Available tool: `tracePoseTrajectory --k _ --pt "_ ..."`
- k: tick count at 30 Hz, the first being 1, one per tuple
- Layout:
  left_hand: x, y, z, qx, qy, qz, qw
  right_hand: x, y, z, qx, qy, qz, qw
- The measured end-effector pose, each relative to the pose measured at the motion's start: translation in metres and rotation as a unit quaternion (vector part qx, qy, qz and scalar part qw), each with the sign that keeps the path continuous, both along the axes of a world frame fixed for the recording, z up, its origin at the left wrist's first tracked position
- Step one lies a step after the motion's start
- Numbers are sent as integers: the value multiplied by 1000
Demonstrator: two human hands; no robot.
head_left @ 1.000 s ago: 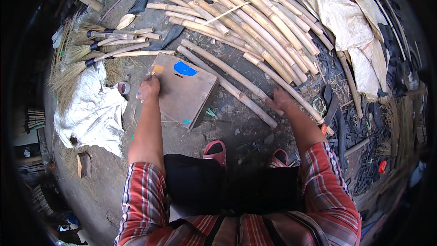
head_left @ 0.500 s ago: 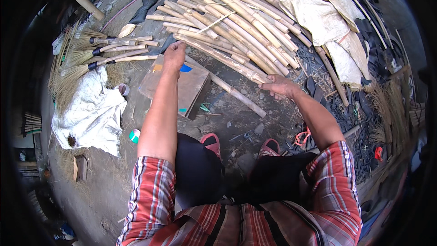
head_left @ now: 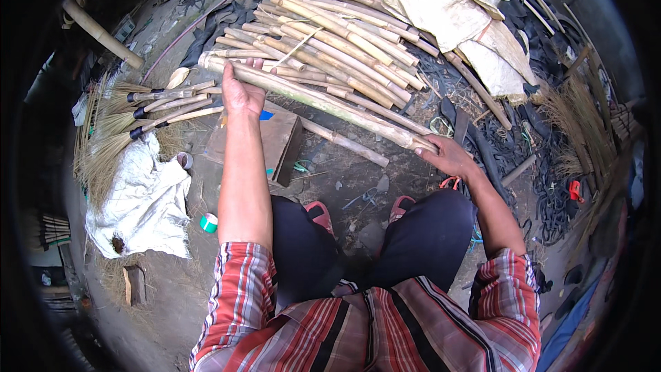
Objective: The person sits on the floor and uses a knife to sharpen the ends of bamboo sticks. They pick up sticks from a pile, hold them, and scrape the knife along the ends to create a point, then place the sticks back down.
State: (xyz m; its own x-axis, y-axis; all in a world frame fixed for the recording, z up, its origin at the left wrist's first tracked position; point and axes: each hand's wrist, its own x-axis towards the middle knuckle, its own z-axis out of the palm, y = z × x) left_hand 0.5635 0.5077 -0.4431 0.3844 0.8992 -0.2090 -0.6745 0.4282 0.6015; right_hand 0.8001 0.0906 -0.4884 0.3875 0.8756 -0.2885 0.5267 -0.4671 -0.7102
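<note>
A long bamboo pole (head_left: 313, 101), pale with greenish streaks, slants across in front of me, its left end farther away. My left hand (head_left: 244, 89) cups it from below near that end, palm up, with fingers showing on the far side. At the lower right end my right hand (head_left: 449, 157) is closed around the pole, thumb on the near side. Just beyond lies a heap of cut bamboo poles (head_left: 337, 41). Below the held pole stands a brown box (head_left: 275, 139) with blue and green patches, and a loose bamboo piece (head_left: 348, 147) lies beside it.
Grass brooms (head_left: 131, 114) with bamboo handles lie at the left, by a white sack (head_left: 141, 196) and a green tape roll (head_left: 208, 222). Beige sacking (head_left: 454, 14) covers part of the heap. Black rubber strips (head_left: 544, 193) litter the right side.
My hands are farther apart. My left hand has turned from gripping over the top to palm up beneath the pole, which now appears larger and closer.
</note>
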Motion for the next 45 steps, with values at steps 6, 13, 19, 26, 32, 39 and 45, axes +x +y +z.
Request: tracePoseTrajectory --k 6,13,19,26,32,39,45 --pt "17 6 -32 -70 144 -52 986 13 -36 -55 21 6 -122 992" --pt "19 16 -36 -72 105 -30 991 51 -36 -122 140 86 -180 970" --pt "29 -3 -23 -34 161 -39 986 108 -80 -207 -138 -199 -395 886" --pt "17 -20 3 129 108 -69 983 77 -116 -244 -228 -144 -398 877" --pt "60 -36 10 114 20 -35 993 133 -105 -245 -112 -139 -423 888" --pt "57 -56 65 181 -45 4 982 106 -110 -105 124 90 -441 884" --pt "65 -67 73 278 -77 -46 956 64 -106 9 259 82 -362 892"
